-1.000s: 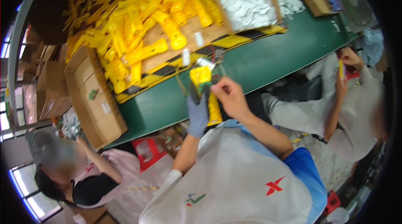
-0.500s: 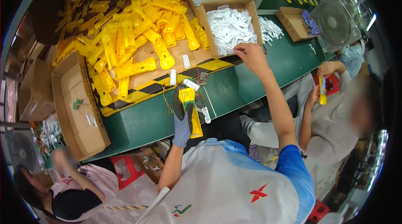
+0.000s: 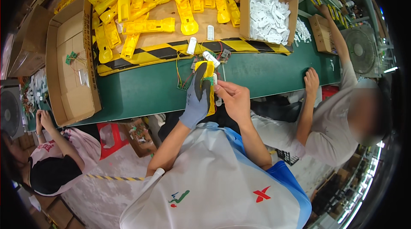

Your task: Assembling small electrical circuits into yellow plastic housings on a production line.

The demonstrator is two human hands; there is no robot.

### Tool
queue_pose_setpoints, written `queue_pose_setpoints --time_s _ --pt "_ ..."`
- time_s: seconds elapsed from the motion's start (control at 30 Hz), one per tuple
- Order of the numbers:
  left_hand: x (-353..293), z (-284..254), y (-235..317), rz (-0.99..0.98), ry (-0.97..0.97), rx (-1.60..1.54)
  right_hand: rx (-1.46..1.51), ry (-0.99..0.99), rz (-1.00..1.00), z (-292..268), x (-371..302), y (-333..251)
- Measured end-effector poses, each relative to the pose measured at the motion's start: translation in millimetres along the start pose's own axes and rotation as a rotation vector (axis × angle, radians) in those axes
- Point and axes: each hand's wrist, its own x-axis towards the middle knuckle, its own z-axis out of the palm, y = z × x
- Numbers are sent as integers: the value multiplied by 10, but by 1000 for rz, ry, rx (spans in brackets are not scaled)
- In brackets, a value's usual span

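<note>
My left hand (image 3: 197, 96), in a grey-and-black glove, is closed around a yellow plastic housing (image 3: 211, 108) at the table's near edge. A small green circuit board (image 3: 208, 81) shows against the housing beside the gloved fingers. Bare, my right hand (image 3: 236, 100) pinches a small white plastic piece (image 3: 215, 77) at the housing's right side; the fingers partly cover it. Just beyond lie a white plastic cover (image 3: 211, 58) and another white cover (image 3: 192, 46). Thin wires lead to a green board (image 3: 183, 85) left of the glove.
Yellow housings (image 3: 145, 25) are heaped on a board edged with striped tape (image 3: 141, 60). A carton (image 3: 269, 17) holds white pieces; a shallow carton (image 3: 68, 105) stands left. One co-worker (image 3: 329, 122) sits right, another (image 3: 55, 156) left. A fan (image 3: 361, 49) stands far right.
My right hand has come from the carton of white pieces back to the housing, now pinching a white piece. The view has shifted. The right-hand co-worker has stretched an arm toward the far table.
</note>
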Motion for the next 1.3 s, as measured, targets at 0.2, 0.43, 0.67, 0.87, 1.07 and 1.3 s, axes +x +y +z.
queue_pose_setpoints --time_s 0.2,0.43,0.67,0.87,1.07,1.3 --pt "-6 3 -180 73 78 33 137 -76 40 -33 45 80" --pt "-7 -46 -136 73 39 98 305 -297 145 -233 285 121" --pt "-1 -48 -61 -4 6 14 227 -322 100 -234 296 98" --pt "-4 -54 -25 -16 -7 -29 203 -333 170 -293 320 13" --pt "-4 -19 -50 -2 17 38 37 -261 151 -221 215 -168" --pt "-1 -27 -90 101 86 159 -157 -160 20 -87 135 -212"
